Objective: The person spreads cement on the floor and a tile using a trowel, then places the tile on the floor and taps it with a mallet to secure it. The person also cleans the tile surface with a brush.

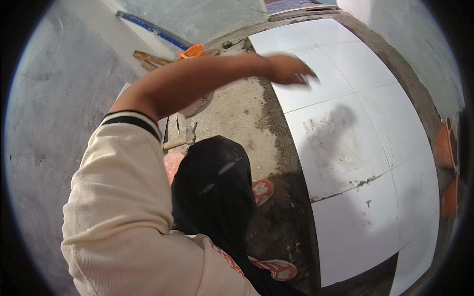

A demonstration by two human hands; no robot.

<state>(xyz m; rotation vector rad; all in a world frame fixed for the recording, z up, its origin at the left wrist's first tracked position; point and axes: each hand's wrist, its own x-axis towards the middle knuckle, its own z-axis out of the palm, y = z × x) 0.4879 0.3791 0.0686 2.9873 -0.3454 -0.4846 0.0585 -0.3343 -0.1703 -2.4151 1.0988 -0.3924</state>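
My left arm reaches across from the left, and my left hand is over the white floor tiles near their left edge. Its fingers point right and are smeared by motion, so I cannot make out whether anything is in them. Dirty smears and a hand-and-arm shadow lie on the middle tile. A dark, crumbly joint runs between that tile and the nearer tile. My right hand is out of the picture.
A hammer lies left of my knee. Against the left wall are a blue spirit level, wood pieces and an orange bag. Orange containers stand at the right wall. Rough concrete borders the tiles.
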